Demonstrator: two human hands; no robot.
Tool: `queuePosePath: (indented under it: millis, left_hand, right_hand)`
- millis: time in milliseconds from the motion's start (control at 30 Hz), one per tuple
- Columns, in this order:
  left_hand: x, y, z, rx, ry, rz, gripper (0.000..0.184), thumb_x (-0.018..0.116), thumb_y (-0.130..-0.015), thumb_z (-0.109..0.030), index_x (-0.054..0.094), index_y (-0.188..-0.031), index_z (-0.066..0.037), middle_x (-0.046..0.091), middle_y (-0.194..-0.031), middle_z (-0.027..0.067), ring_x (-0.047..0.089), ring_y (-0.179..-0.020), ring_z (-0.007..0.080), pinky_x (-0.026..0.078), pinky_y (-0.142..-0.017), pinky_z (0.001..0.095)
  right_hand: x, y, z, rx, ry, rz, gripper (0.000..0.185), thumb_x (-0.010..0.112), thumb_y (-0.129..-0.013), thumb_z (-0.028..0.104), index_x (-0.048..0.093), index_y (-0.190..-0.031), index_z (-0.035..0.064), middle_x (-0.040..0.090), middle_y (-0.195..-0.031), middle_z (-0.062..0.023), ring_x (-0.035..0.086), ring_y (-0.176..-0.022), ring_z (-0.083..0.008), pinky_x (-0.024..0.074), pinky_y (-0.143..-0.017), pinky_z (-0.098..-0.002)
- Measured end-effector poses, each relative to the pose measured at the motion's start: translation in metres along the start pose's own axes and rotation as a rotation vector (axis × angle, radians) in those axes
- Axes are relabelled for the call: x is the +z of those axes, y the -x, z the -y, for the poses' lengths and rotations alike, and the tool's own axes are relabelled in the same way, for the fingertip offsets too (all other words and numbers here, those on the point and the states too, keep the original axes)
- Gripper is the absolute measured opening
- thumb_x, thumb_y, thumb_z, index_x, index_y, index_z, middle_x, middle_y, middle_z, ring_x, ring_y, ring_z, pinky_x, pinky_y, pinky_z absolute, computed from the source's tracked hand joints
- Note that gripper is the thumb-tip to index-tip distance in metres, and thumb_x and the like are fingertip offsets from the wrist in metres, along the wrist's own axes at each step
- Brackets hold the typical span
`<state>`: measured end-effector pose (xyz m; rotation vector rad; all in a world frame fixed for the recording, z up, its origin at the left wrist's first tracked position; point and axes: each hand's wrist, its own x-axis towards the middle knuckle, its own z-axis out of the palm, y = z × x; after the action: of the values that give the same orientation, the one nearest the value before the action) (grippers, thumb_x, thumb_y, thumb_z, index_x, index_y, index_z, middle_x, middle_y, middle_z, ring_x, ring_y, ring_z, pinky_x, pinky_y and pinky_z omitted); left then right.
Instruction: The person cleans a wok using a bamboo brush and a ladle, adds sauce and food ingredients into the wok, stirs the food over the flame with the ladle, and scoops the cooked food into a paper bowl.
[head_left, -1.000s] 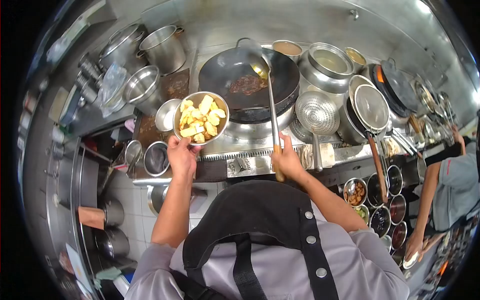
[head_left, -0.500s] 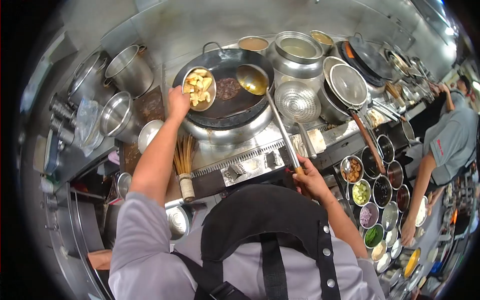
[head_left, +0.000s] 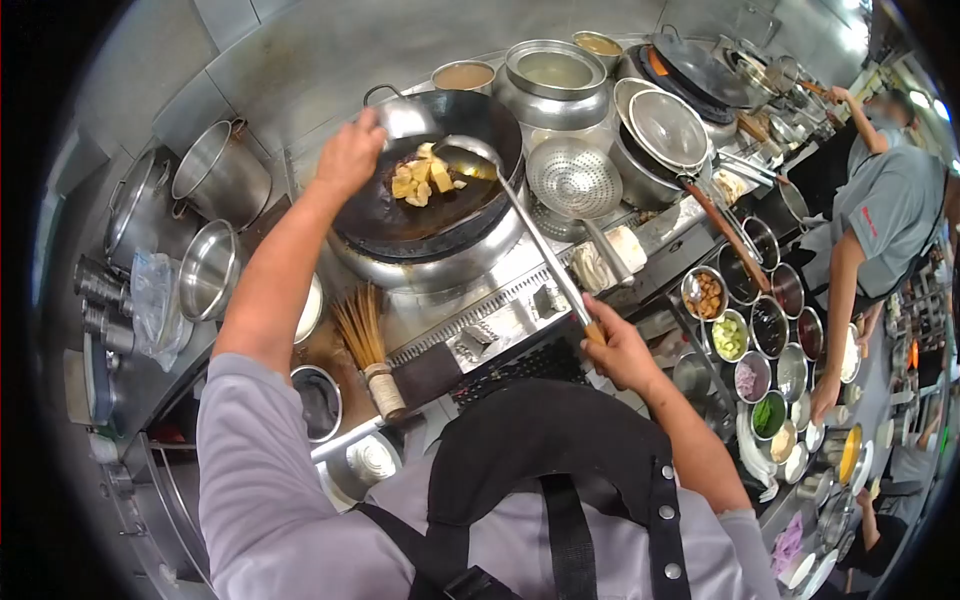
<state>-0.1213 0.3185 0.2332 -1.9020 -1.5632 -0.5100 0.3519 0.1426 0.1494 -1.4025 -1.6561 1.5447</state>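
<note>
My left hand (head_left: 350,155) is over the left rim of the black wok (head_left: 450,215), its fingers closed on the edge of a blurred metal bowl (head_left: 405,118) that is tipped over. Yellow chunks (head_left: 424,180) lie in the wok on top of dark brown food. The ladle (head_left: 468,158) is inside the wok, right of the chunks, with yellowish oily liquid in its bowl. Its long handle runs down to my right hand (head_left: 618,350), closed around the wooden end in front of the stove.
A perforated skimmer (head_left: 574,178) and wire strainer (head_left: 668,130) lie right of the wok. A bamboo brush (head_left: 365,335) is at the counter's front. Pots (head_left: 222,170) stand left. Ingredient bowls (head_left: 730,336) and a co-worker (head_left: 885,215) are at the right.
My left hand has moved the metal bowl over the wok and tipped it. The yellow chunks have left the bowl for the wok. The camera view has shifted rightwards.
</note>
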Motion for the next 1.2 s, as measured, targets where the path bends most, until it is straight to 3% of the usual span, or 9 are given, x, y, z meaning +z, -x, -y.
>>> queuePosePath:
  millis: [133, 233, 300, 500, 533, 567, 700, 900, 1200]
  left_hand:
    - [0.003, 0.018, 0.014, -0.151, 0.079, -0.107, 0.009, 0.056, -0.085, -0.007, 0.063, -0.092, -0.006, 0.058, -0.119, 0.0138, 0.065, -0.086, 0.0367, 0.055, -0.073, 0.0489]
    - [0.0, 0.031, 0.029, -0.372, 0.044, -0.43, 0.009, 0.058, -0.083, -0.006, 0.063, -0.09, -0.002, 0.063, -0.108, 0.0161, 0.068, -0.076, 0.0326, 0.055, -0.064, 0.0441]
    - [-0.008, 0.046, 0.026, -1.008, 0.916, -0.287, 0.009, 0.059, -0.085, -0.004, 0.062, -0.089, 0.003, 0.066, -0.088, 0.015, 0.067, -0.061, 0.0238, 0.053, -0.052, 0.0364]
    - [-0.012, 0.118, 0.012, -1.095, 1.6, -0.452, 0.004, 0.063, -0.086, 0.0, 0.061, -0.09, 0.0, 0.064, -0.09, 0.0102, 0.061, -0.075, 0.0213, 0.061, -0.067, 0.0423]
    - [-0.015, 0.136, 0.01, -0.914, 0.923, -0.128, 0.004, 0.061, -0.089, 0.0, 0.063, -0.092, 0.0, 0.065, -0.095, 0.0139, 0.064, -0.08, 0.0252, 0.061, -0.074, 0.0424]
    - [-0.023, 0.145, -0.005, -1.107, 1.638, -0.321, 0.005, 0.06, -0.091, -0.002, 0.063, -0.093, 0.003, 0.066, -0.101, 0.0179, 0.065, -0.089, 0.0278, 0.06, -0.08, 0.0413]
    - [-0.055, 0.178, -0.105, -1.103, 1.637, -0.31, 0.015, 0.061, -0.095, -0.008, 0.054, -0.101, 0.003, 0.064, -0.105, 0.0154, 0.062, -0.09, 0.024, 0.054, -0.071, 0.0346]
    - [-0.109, 0.2, -0.364, -0.967, 1.853, 0.381, 0.009, 0.061, -0.093, -0.008, 0.054, -0.099, -0.007, 0.062, -0.092, 0.0071, 0.058, -0.073, 0.0162, 0.047, -0.058, 0.0302]
    - [-0.238, 0.216, -0.78, 0.048, 1.765, 1.683, 0.005, 0.059, -0.091, -0.005, 0.054, -0.092, -0.003, 0.063, -0.09, 0.0088, 0.064, -0.076, 0.0183, 0.057, -0.061, 0.0323]
  right_hand:
    - [0.001, -0.003, 0.032, -0.007, -0.021, -0.019, 0.065, 0.061, -0.091, 0.003, 0.039, -0.151, 0.0151, 0.059, -0.08, -0.0059, 0.052, -0.051, -0.0129, 0.0463, -0.049, -0.0277]
    - [-0.009, -0.008, 0.04, 0.063, -0.919, 0.264, 0.062, 0.057, -0.091, 0.0, 0.038, -0.148, 0.016, 0.054, -0.072, -0.005, 0.048, -0.048, -0.0113, 0.0421, -0.042, -0.0256]
    - [-0.004, -0.021, 0.03, 0.046, -0.403, 0.046, 0.059, 0.055, -0.093, 0.002, 0.038, -0.147, 0.0172, 0.053, -0.072, -0.0056, 0.048, -0.048, -0.0112, 0.0417, -0.041, -0.0258]
    - [0.014, 0.016, 0.028, -0.003, -1.109, 0.289, 0.053, 0.06, -0.092, 0.007, 0.04, -0.141, 0.0143, 0.049, -0.069, -0.0049, 0.046, -0.045, -0.0105, 0.0389, -0.038, -0.0242]
    - [0.008, 0.036, 0.019, -0.017, -1.216, 0.35, 0.055, 0.061, -0.092, 0.007, 0.039, -0.142, 0.0137, 0.048, -0.068, -0.0046, 0.047, -0.046, -0.0106, 0.0393, -0.038, -0.0241]
    - [0.001, 0.057, 0.008, -0.055, -1.32, 0.398, 0.057, 0.062, -0.092, 0.008, 0.038, -0.144, 0.0131, 0.047, -0.067, -0.0042, 0.047, -0.046, -0.0106, 0.0396, -0.038, -0.0241]
    - [-0.054, 0.161, -0.023, -0.148, -0.956, 0.463, 0.069, 0.068, -0.088, 0.008, 0.033, -0.148, 0.0055, 0.054, -0.065, -0.0065, 0.054, -0.045, -0.0118, 0.0426, -0.039, -0.0251]
    - [-0.096, 0.322, -0.081, -0.111, -0.822, 0.224, 0.061, 0.065, -0.081, -0.002, 0.046, -0.138, 0.0046, 0.05, -0.057, 0.0003, 0.049, -0.04, -0.006, 0.0414, -0.038, -0.0214]
    - [-0.067, 0.626, -0.173, -0.253, -1.132, -0.368, 0.075, 0.072, -0.077, 0.001, 0.041, -0.145, 0.0046, 0.052, -0.061, 0.0, 0.053, -0.043, -0.0067, 0.0429, -0.04, -0.0199]
